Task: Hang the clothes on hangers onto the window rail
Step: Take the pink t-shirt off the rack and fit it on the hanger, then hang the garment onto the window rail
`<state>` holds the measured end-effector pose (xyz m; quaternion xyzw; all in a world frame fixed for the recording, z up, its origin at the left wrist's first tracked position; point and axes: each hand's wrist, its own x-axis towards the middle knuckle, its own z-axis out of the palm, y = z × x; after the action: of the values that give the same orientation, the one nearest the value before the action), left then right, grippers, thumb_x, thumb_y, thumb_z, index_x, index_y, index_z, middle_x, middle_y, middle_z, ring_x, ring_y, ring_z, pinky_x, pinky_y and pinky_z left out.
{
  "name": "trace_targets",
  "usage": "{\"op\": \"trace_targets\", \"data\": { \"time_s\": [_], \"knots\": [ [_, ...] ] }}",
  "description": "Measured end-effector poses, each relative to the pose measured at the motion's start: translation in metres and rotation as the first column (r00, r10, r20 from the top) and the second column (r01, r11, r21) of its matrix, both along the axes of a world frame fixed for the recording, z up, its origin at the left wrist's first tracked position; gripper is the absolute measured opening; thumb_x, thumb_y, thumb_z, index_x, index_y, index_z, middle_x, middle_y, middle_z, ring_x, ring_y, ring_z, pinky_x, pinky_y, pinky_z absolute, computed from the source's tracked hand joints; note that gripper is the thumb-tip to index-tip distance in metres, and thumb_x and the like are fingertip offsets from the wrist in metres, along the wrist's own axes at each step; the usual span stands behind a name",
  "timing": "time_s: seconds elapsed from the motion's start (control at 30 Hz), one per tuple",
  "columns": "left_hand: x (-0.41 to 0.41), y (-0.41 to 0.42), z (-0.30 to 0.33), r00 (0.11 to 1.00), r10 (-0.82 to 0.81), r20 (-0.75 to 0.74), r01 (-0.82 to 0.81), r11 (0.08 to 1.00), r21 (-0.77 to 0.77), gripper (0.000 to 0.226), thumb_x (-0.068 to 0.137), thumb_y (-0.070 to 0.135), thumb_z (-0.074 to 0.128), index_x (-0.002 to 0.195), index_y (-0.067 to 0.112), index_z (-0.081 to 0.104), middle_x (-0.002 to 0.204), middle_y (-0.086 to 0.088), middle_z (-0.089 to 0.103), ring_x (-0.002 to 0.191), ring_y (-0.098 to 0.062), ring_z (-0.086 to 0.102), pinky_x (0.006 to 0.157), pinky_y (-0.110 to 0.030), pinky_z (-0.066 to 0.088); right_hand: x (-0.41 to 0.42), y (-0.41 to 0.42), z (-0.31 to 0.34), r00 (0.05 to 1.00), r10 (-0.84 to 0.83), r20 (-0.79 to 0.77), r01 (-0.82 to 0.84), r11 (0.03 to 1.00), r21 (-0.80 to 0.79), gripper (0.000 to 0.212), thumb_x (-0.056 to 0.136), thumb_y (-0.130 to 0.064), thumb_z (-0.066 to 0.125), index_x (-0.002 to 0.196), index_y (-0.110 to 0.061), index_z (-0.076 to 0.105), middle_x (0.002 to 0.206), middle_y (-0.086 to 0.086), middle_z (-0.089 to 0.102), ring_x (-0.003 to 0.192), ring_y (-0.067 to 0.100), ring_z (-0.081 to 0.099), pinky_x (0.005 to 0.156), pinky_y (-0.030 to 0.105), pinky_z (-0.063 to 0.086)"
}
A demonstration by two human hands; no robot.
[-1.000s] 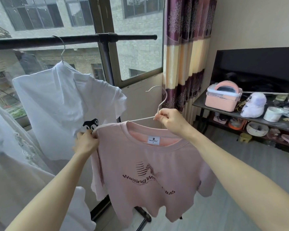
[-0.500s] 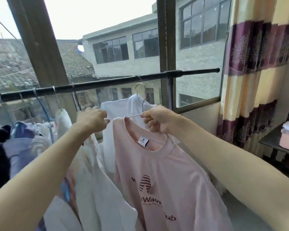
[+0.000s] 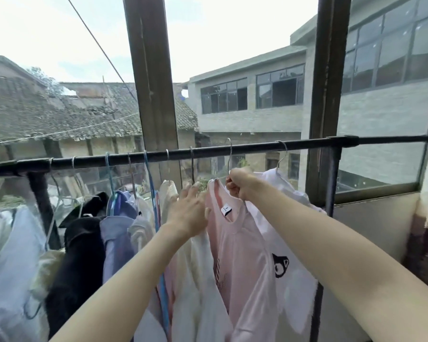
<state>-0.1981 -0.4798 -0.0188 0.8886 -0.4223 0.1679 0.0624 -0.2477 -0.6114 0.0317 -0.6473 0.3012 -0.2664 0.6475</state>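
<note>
While her right hand point(image 3: 239, 184) is gripping the pink shirt point(image 3: 242, 255)'s hanger at the rail point(image 3: 257, 147) just above, her open left hand point(image 3: 188, 213) is parting neighbouring clothes; hooking on and letting go likely follows.

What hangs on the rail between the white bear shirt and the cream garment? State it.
The pink T-shirt, its hanger held by the right hand, per the head view.

Pink T-shirt point(image 3: 242, 255), dark striped print. White T-shirt point(image 3: 294, 280), black animal-face print. Rail point(image 3: 257, 148) black; neighbouring garments black point(image 3: 77, 262), lilac point(image 3: 116, 240).
</note>
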Motion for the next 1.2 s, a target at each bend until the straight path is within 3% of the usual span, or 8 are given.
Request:
{"op": "trace_targets", "data": {
  "time_s": [0.3, 0.4, 0.53, 0.7, 0.8, 0.93, 1.07, 1.2],
  "knots": [
    [-0.003, -0.003, -0.007, 0.996, -0.077, 0.045, 0.083, 0.982, -0.171, 0.045, 0.096, 0.026, 0.041, 0.140, 0.018, 0.034, 0.151, -0.006, 0.023, 0.142, -0.023, 0.013, 0.111, -0.045, 0.020, 0.003, -0.009, -0.020, 0.995, 0.082, -0.055, -0.092, 0.973, -0.210, 0.023, 0.090, 0.000, 0.036, 0.077, 0.001, 0.055, 0.069, 0.016, 0.061, 0.052, 0.017, 0.059, 0.047, 0.024, 0.049],
    [-0.009, -0.008, -0.007, 0.991, -0.095, 0.092, 0.115, 0.961, -0.252, 0.041, 0.095, 0.027, 0.042, 0.135, 0.020, 0.041, 0.147, -0.004, 0.030, 0.140, -0.023, 0.017, 0.111, -0.044, 0.018, -0.025, -0.028, -0.024, 0.987, -0.153, -0.050, 0.080, 0.735, -0.673, 0.025, 0.090, -0.007, 0.041, 0.104, 0.001, 0.060, 0.102, 0.016, 0.067, 0.090, 0.027, 0.061, 0.083, 0.039, 0.049],
    [-0.026, -0.023, -0.002, 0.952, -0.265, 0.150, 0.301, 0.895, -0.330, 0.037, 0.095, 0.032, 0.043, 0.130, 0.020, 0.048, 0.144, -0.004, 0.038, 0.138, -0.022, 0.025, 0.111, -0.043, 0.021, -0.068, -0.071, -0.036, 0.860, -0.508, 0.042, 0.293, 0.424, -0.857, 0.033, 0.092, -0.016, 0.042, 0.123, -0.010, 0.049, 0.128, 0.012, 0.050, 0.120, 0.030, 0.042, 0.098, 0.043, 0.034],
    [-0.053, -0.046, -0.004, 0.869, -0.478, 0.131, 0.485, 0.874, -0.032, 0.037, 0.098, 0.038, 0.035, 0.127, 0.022, 0.052, 0.137, 0.000, 0.050, 0.137, -0.016, 0.031, 0.117, -0.042, 0.012, -0.088, -0.113, -0.059, 0.764, -0.465, -0.448, -0.018, 0.678, -0.735, 0.032, 0.092, -0.029, 0.040, 0.115, -0.011, 0.050, 0.120, 0.013, 0.056, 0.106, 0.034, 0.054, 0.087, 0.042, 0.044],
    [-0.060, -0.054, -0.005, 0.889, -0.444, 0.110, 0.438, 0.896, 0.072, 0.038, 0.098, 0.036, 0.034, 0.105, 0.017, 0.066, 0.114, 0.000, 0.065, 0.120, -0.015, 0.051, 0.118, -0.041, 0.006, -0.093, -0.112, -0.061, 0.816, -0.462, -0.349, 0.061, 0.668, -0.742, 0.025, 0.092, -0.025, 0.038, 0.100, -0.014, 0.059, 0.103, 0.012, 0.063, 0.095, 0.034, 0.058, 0.074, 0.035, 0.042],
    [-0.069, -0.068, 0.011, 0.932, -0.354, 0.081, 0.354, 0.935, 0.011, 0.036, 0.097, 0.035, 0.038, 0.118, 0.012, 0.057, 0.116, -0.005, 0.063, 0.108, -0.019, 0.057, 0.116, -0.038, 0.007, -0.118, -0.112, -0.040, 0.844, -0.509, -0.169, 0.218, 0.613, -0.759, 0.018, 0.091, -0.022, 0.041, 0.081, -0.019, 0.055, 0.085, 0.009, 0.059, 0.086, 0.031, 0.056, 0.070, 0.034, 0.037],
    [-0.104, -0.100, 0.017, 0.885, -0.448, -0.125, 0.438, 0.893, -0.101, 0.061, 0.093, 0.041, 0.046, 0.140, 0.007, 0.026, 0.138, -0.013, 0.042, 0.124, -0.029, 0.045, 0.105, -0.040, 0.035, -0.168, -0.119, -0.030, 0.882, -0.471, 0.009, 0.365, 0.671, -0.645, 0.029, 0.091, -0.020, 0.047, 0.062, -0.015, 0.049, 0.063, 0.002, 0.049, 0.068, 0.023, 0.048, 0.058, 0.032, 0.033],
    [-0.151, -0.138, 0.001, 0.785, -0.517, -0.341, 0.458, 0.855, -0.244, 0.101, 0.083, 0.051, 0.058, 0.147, 0.009, -0.008, 0.154, -0.012, 0.013, 0.138, -0.028, 0.025, 0.108, -0.042, 0.032, -0.210, -0.113, -0.050, 0.913, -0.401, 0.071, 0.380, 0.775, -0.504, 0.030, 0.092, -0.017, 0.049, 0.062, -0.012, 0.049, 0.063, 0.001, 0.047, 0.065, 0.016, 0.043, 0.057, 0.030, 0.033]
  ]
}}
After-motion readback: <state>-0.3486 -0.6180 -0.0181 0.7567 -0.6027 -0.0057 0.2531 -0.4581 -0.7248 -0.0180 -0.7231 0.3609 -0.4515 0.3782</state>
